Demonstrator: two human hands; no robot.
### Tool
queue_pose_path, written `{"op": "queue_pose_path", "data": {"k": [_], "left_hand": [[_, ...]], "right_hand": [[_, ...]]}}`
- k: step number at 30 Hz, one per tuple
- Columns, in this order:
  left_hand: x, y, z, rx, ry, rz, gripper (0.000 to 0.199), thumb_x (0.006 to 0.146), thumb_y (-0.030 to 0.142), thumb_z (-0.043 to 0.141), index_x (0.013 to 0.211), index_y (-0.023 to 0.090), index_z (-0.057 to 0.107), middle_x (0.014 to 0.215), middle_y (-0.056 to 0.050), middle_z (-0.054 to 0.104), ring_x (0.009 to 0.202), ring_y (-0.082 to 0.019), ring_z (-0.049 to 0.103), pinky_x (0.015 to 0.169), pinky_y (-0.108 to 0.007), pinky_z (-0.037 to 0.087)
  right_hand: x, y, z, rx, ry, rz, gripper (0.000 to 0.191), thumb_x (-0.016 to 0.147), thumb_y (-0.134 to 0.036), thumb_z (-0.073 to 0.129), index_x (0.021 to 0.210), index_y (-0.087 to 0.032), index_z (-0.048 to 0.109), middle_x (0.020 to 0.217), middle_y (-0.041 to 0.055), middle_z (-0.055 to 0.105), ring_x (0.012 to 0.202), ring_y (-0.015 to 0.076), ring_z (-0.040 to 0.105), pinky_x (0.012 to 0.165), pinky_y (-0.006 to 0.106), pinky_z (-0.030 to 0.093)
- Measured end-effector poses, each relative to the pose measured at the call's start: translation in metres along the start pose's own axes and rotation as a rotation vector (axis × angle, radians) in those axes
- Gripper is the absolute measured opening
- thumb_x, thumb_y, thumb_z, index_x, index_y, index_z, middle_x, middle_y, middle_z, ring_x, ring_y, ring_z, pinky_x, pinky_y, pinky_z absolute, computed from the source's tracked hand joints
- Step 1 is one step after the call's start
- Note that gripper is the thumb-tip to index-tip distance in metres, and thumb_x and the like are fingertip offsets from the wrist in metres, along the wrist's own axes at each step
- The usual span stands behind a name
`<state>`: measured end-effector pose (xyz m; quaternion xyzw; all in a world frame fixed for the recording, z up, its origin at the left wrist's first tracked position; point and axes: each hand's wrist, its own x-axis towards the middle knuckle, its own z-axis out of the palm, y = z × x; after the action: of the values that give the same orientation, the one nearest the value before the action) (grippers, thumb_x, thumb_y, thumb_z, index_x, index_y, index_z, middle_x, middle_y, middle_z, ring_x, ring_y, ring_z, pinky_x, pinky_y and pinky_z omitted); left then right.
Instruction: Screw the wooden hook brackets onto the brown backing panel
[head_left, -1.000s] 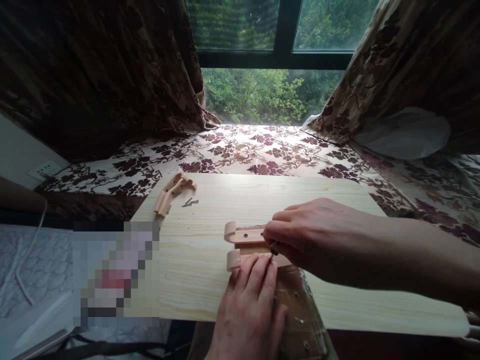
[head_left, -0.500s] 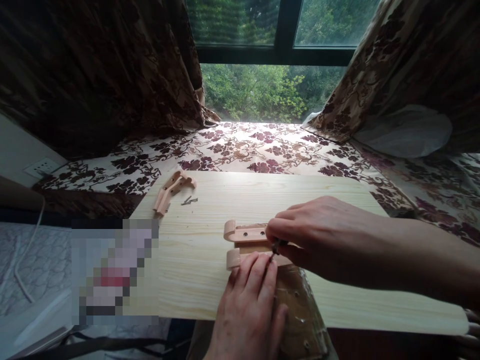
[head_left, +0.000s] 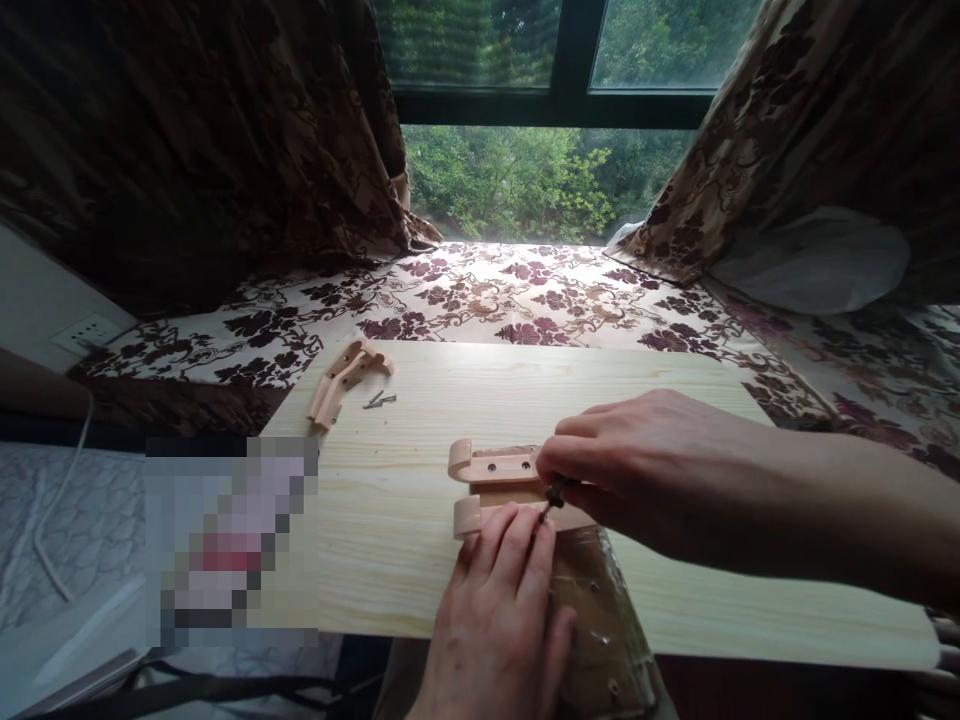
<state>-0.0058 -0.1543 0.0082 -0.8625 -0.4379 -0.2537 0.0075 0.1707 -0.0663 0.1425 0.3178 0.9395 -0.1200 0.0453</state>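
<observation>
On the brown block (head_left: 600, 615), the far hook (head_left: 499, 467) shows 2 apparent screw heads, while the near hook (head_left: 466, 518), under a flat, pressing left hand (head_left: 491, 605) and a right hand (head_left: 637, 480) pinching a small driver (head_left: 553, 497), seems unfinished; beyond the block's left lie loose screws (head_left: 380, 401) and spare hooks (head_left: 349, 380).

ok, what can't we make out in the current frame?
All in the head view:
- Tool: handle hidden in the right hand; type unclear.
- Nearer wooden piece: middle covered by the left hand.
- Farther wooden piece: right end behind the right hand.
- Brown block: near end cut off by the bottom edge.
- Loose screws: head type too small to read.
- Pixelated patch: contents masked by the mosaic.
</observation>
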Motion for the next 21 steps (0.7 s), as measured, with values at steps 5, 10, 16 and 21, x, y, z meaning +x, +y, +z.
{"op": "queue_pose_path", "data": {"k": [5,10,16,21], "left_hand": [[-0.0016,-0.0018,0.0008,-0.003,-0.025,0.002,0.044,0.088,0.026,0.050,0.128,0.010,0.053,0.133,-0.013,0.055,0.123,-0.030,0.050,0.094,-0.046,0.053],[-0.0032,-0.0019,0.0013,0.006,-0.045,0.004,0.045,0.088,0.026,0.051,0.130,0.010,0.051,0.136,-0.013,0.053,0.126,-0.030,0.046,0.097,-0.046,0.051],[-0.0016,0.0003,0.0012,-0.004,-0.002,0.005,0.043,0.087,0.025,0.051,0.127,0.009,0.054,0.132,-0.013,0.057,0.123,-0.030,0.049,0.094,-0.046,0.052],[-0.0003,0.0003,0.0010,-0.011,0.014,0.004,0.041,0.087,0.026,0.051,0.125,0.009,0.055,0.130,-0.013,0.058,0.121,-0.030,0.052,0.093,-0.045,0.053]], "right_hand": [[0.0009,-0.0004,0.0042,0.018,-0.009,0.012,0.017,0.091,-0.020,0.045,0.074,-0.022,0.046,0.068,-0.0017,0.059,0.056,0.0127,0.045,0.051,0.026,0.029],[0.0021,0.0010,0.0086,0.001,-0.030,0.059,0.017,0.093,-0.028,0.045,0.076,-0.023,0.045,0.065,-0.0025,0.059,0.051,0.0123,0.043,0.049,0.026,0.027],[-0.0010,0.0010,0.0042,0.002,-0.002,0.016,0.014,0.089,-0.025,0.050,0.077,-0.023,0.046,0.067,-0.0027,0.060,0.054,0.0130,0.046,0.050,0.025,0.028],[0.0004,0.0002,0.0073,0.007,-0.019,0.020,0.012,0.091,-0.025,0.047,0.080,-0.022,0.046,0.066,-0.0019,0.059,0.050,0.0114,0.040,0.048,0.025,0.025]]}}
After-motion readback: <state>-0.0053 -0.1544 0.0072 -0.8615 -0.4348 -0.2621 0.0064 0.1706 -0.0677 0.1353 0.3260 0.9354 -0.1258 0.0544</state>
